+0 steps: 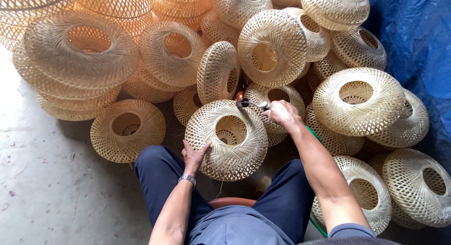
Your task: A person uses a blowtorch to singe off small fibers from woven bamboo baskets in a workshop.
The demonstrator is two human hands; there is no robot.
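the work surface is a bare grey concrete floor (pixel 51 179), visible mainly at the left and lower left. a blue tarp (pixel 418 43) covers the right side from top to bottom. a large pile of woven bamboo shades (pixel 197 47) fills the upper and right parts of the view, stacked and leaning against one another, some upright on edge, most lying with the round opening upward. the person sits low, knees apart in dark blue trousers (pixel 155 174), with a reddish-brown seat rim (pixel 230 201) showing between the legs. the shade in hand (pixel 225 139) stands between the knees, directly in front of the body, its opening tilted toward the camera. the left hand (pixel 193 155) rests against the lower left rim of this shade, fingers spread and pressed to the weave; a metal wristwatch (pixel 187 179) sits on that wrist. the right hand (pixel 281 113) is closed around the handle of a small torch tool (pixel 251 104), whose dark tip lies just above the upper rim of the shade, with a small flame (pixel 239 95) just beyond it. a green hose (pixel 315 222) runs down beside the right leg. a single shade (pixel 127 130) lies apart on the floor just beside the left knee. open floor for movement lies only to the left; the right and far sides are closed in by shades reaching up to the tarp.
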